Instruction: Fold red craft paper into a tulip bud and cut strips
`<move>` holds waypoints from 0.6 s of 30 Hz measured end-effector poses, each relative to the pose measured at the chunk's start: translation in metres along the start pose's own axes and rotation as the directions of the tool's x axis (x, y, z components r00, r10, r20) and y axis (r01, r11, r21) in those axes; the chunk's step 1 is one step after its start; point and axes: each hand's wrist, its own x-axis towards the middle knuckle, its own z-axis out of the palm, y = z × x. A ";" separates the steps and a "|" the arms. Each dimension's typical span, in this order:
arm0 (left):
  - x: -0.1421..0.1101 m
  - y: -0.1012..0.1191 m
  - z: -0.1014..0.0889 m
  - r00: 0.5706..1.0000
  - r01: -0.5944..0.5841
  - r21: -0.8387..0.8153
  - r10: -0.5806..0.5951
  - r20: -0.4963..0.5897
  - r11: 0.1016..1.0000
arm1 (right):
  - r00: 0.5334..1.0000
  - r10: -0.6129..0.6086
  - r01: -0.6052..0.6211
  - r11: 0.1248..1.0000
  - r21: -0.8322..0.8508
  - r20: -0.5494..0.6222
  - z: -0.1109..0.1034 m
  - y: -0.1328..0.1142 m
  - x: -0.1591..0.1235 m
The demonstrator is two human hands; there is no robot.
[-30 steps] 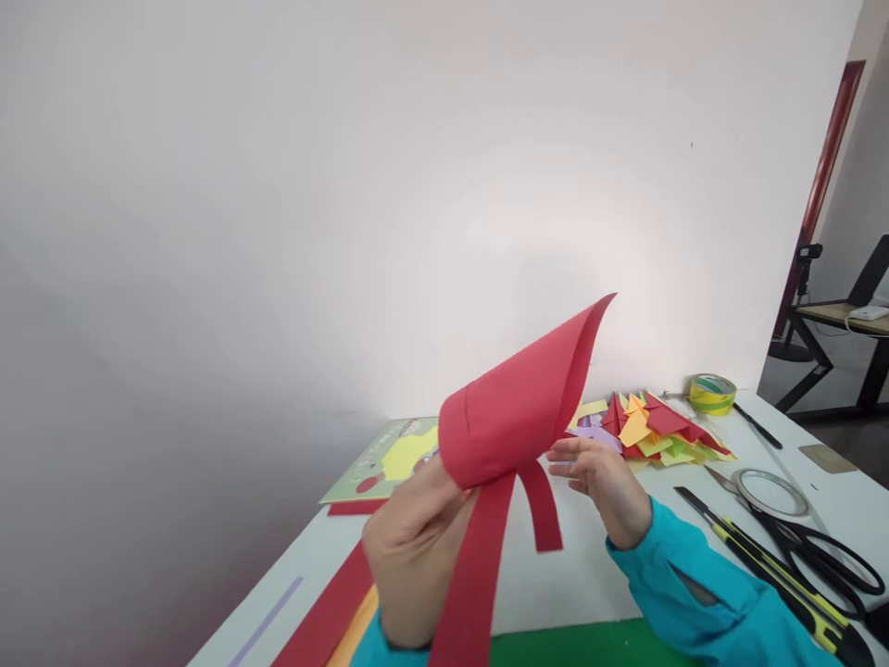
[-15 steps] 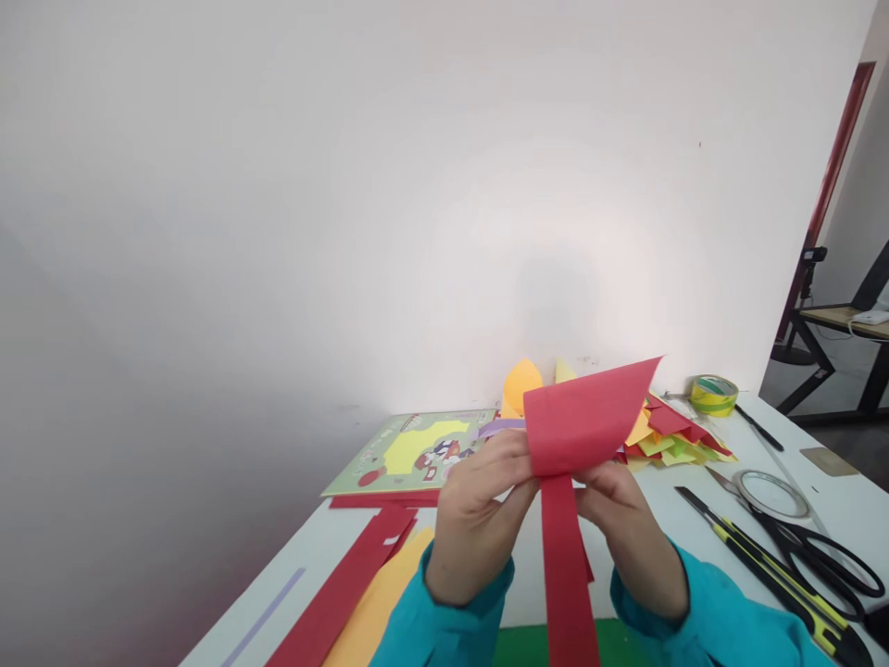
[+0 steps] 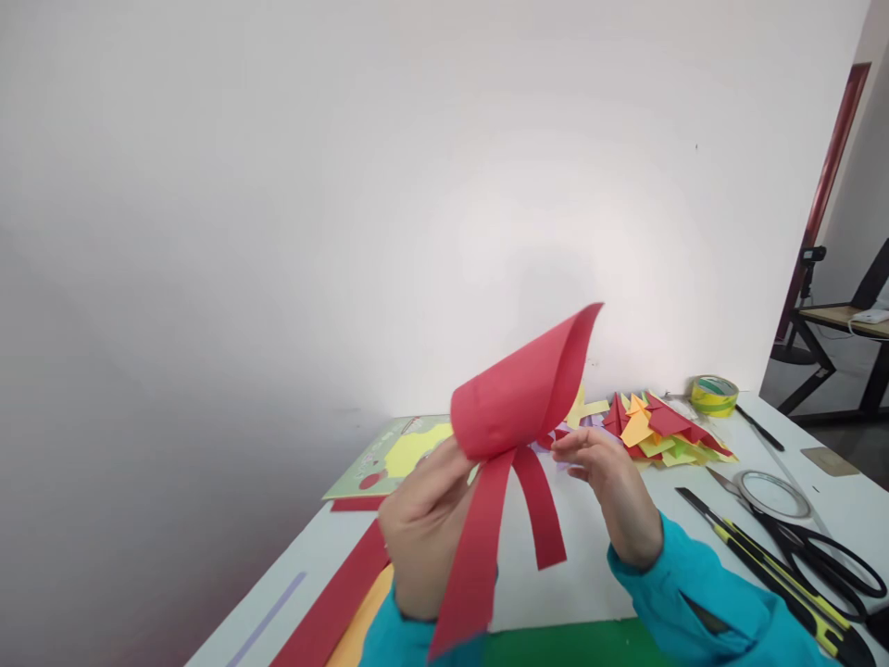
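Observation:
A curled piece of red paper [image 3: 520, 387] is held up above the table, its wide pointed end tilted up to the right. Two red paper strips hang from its underside, a long strip [image 3: 479, 547] toward me and a short strip [image 3: 542, 514] beside it. My left hand [image 3: 425, 526] is closed on the underside of the paper at its left end; its fingertips are partly hidden. Just right of the paper, my right hand [image 3: 611, 486] is apart from it, with fingers stretched out and nothing in them.
On the right lie a utility knife [image 3: 764, 565], black scissors [image 3: 806, 547], a clear tape roll [image 3: 772, 494] and a yellow-green tape roll [image 3: 714, 396]. Folded coloured papers [image 3: 659, 428] are heaped behind. A green picture board [image 3: 379, 454] and red paper sheets [image 3: 333, 597] lie left; a white wall [image 3: 417, 185] stands behind.
The red paper has moved left and turned, so its curled opening and both strips now show. My right hand has let go of it; my left hand still holds it.

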 end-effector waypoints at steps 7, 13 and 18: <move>0.009 0.006 0.010 0.955 -0.009 -0.120 0.044 0.295 0.993 | 0.916 -0.312 0.343 0.935 -0.089 0.254 0.013 -0.024 -0.036; 0.010 0.004 0.009 0.879 -0.035 -0.151 0.103 0.466 0.988 | 0.960 -0.172 0.185 0.982 -0.036 0.222 0.026 -0.028 -0.042; 0.008 0.008 0.008 0.888 -0.143 -0.137 0.189 0.418 0.980 | 0.980 -0.144 0.140 0.989 0.038 0.140 0.019 -0.015 -0.018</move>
